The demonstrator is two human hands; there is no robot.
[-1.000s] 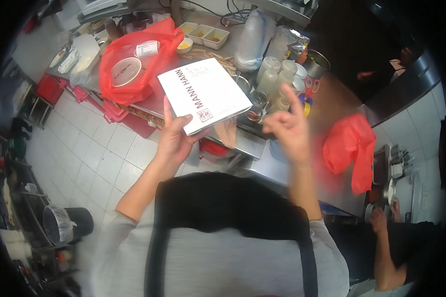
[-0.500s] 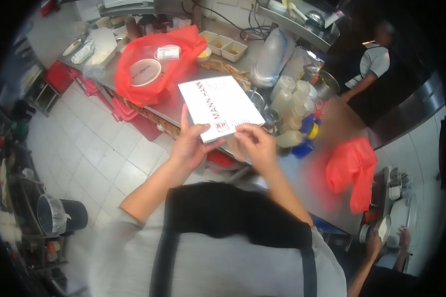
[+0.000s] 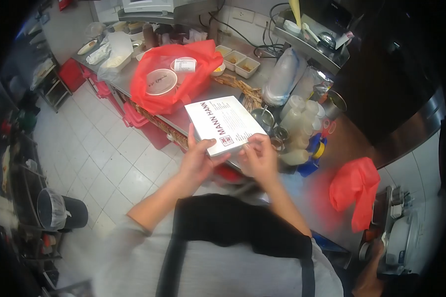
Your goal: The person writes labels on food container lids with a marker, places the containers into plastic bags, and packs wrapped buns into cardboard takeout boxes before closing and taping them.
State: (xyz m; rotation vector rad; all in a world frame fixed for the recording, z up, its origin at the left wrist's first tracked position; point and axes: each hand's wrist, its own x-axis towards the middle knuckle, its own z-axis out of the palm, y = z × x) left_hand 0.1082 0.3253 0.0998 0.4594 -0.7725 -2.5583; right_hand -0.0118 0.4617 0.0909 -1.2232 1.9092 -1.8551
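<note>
A white takeout box [image 3: 225, 121] printed "MANN HANN" with a red square mark is held tilted in front of my chest. My left hand [image 3: 199, 157] grips its near left corner, thumb on top and fingers underneath. At the near right corner, my right hand [image 3: 259, 154] pinches the edge with thumb and fingers. Beyond the box, a red plastic bag [image 3: 200, 59] stands on the steel counter, opened around round lidded containers [image 3: 161, 81]. A printed slip [image 3: 185, 64] lies on one lid.
Squeeze bottles [image 3: 295, 119], a metal pot [image 3: 334, 104] and a blue tape dispenser [image 3: 309, 161] stand to the right. Another red bag [image 3: 354, 190] lies on the right counter. White sauce trays [image 3: 247, 67] sit at the back. A co-worker's arm [image 3: 371, 270] shows at lower right.
My view has shifted, so the counter and box sit lower in the frame. Both hands stay on the box. The person at the upper right has gone from view.
</note>
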